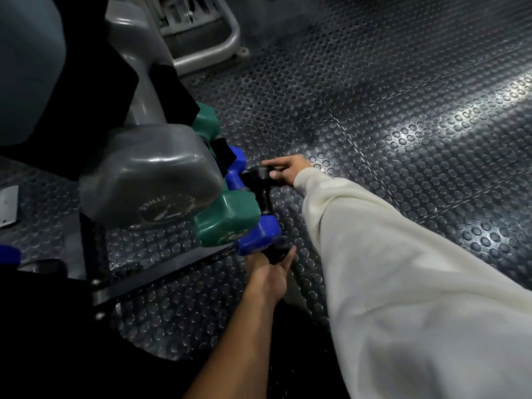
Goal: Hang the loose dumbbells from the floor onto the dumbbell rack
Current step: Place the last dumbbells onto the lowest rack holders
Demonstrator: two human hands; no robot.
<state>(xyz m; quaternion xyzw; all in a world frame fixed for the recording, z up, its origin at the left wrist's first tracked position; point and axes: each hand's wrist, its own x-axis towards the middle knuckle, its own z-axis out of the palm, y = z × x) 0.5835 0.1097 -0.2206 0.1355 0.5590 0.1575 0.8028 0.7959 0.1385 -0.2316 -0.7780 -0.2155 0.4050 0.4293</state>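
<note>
A small black dumbbell [260, 187] is held level at the lowest tier of the dumbbell rack [161, 279]. My right hand [288, 169], in a cream sleeve, grips its far head. My left hand [269, 272] holds its near head from below. Just above it on the rack hang a blue dumbbell [256, 236], a green dumbbell [226, 223] and a large grey dumbbell [149, 175], stacked one over the other. The black dumbbell's handle runs beside the blue one's near head.
Black studded rubber floor [403, 110] stretches to the right and back. A grey metal machine frame [207, 50] stands at the back. The rack's base with bolts lies at lower left, and a blue object [8, 253] shows at the left edge.
</note>
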